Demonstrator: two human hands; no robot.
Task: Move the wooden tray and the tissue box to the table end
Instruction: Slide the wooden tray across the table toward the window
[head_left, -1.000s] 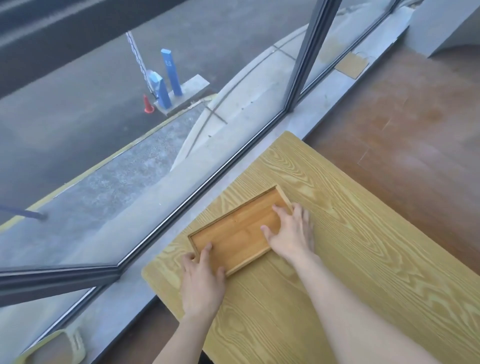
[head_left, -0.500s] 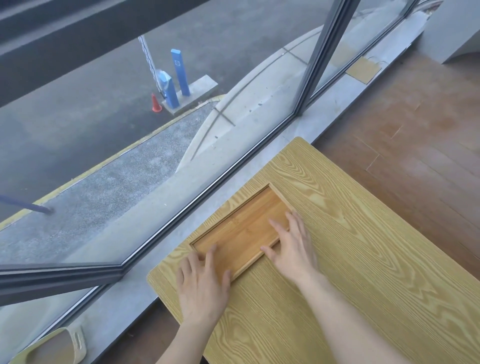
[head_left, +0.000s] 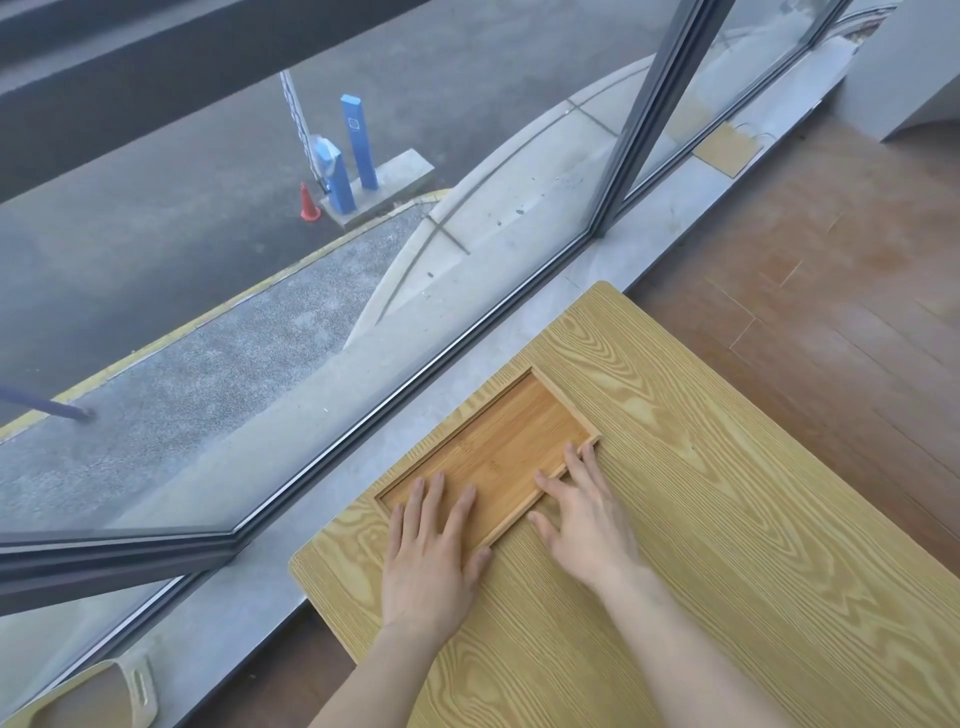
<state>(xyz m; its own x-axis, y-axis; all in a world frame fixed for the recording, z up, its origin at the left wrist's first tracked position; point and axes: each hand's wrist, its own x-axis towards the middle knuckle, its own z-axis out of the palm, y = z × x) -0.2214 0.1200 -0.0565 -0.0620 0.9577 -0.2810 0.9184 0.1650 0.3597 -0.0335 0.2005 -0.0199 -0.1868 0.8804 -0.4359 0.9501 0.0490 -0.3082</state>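
Observation:
A shallow wooden tray lies flat on the light wood-grain table, close to the table edge that faces the window. My left hand rests flat over the tray's near-left corner, with its spread fingers lying inside the tray. My right hand lies flat on the table against the tray's near long rim, fingertips touching the rim and the right corner. Neither hand curls around the tray. The tissue box is not in view.
A grey window sill and floor-to-ceiling glass run just beyond the table's edge. Brown wooden floor lies to the right. A slipper sits on the floor at the bottom left, and a flat brown piece lies by the far sill.
The tray has slid a little toward the window-side table edge. Both hands have gone from gripping its ends to lying flat with fingers spread.

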